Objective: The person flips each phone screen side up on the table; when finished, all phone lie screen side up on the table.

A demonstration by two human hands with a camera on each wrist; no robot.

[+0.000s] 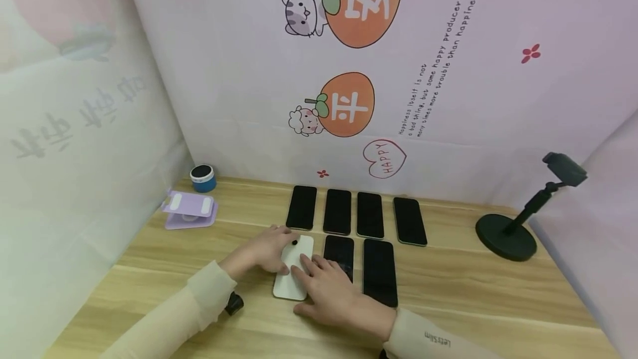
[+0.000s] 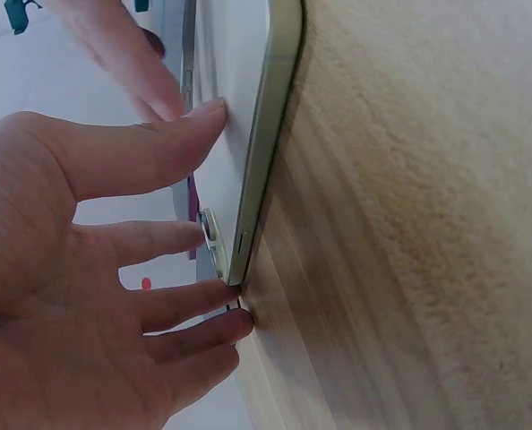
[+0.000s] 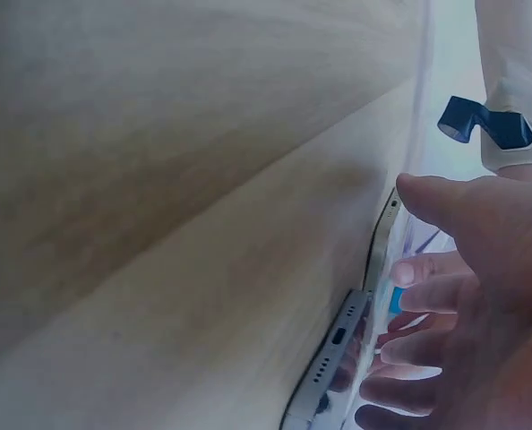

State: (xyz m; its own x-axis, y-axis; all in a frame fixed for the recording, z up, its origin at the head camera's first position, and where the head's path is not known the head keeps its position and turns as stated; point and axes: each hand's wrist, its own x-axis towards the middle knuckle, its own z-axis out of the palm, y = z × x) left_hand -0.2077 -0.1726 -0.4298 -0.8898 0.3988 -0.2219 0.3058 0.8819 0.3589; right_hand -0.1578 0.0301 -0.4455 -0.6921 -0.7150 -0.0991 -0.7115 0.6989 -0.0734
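Note:
A white smartphone (image 1: 291, 288) lies back side up on the wooden table, its camera end pointing away from me. My left hand (image 1: 265, 249) is over its far left part. In the left wrist view the thumb rests on the white back, and the loosely extended fingers touch the camera end and its edge. My right hand (image 1: 330, 291) lies across the phone's right side with fingers spread, index fingertip on the back and thumb near the bottom corner. Partly hidden under that hand is a black-screened phone (image 1: 339, 251); another dark phone (image 1: 380, 273) lies to its right.
Several dark phones (image 1: 369, 215) lie screen up in a row behind. A purple folding stand (image 1: 191, 209) and a blue-and-white round device (image 1: 202, 178) are at the back left. On the right stands a black stand (image 1: 507, 237). Printed cloth (image 1: 239, 98) walls the table's back and sides.

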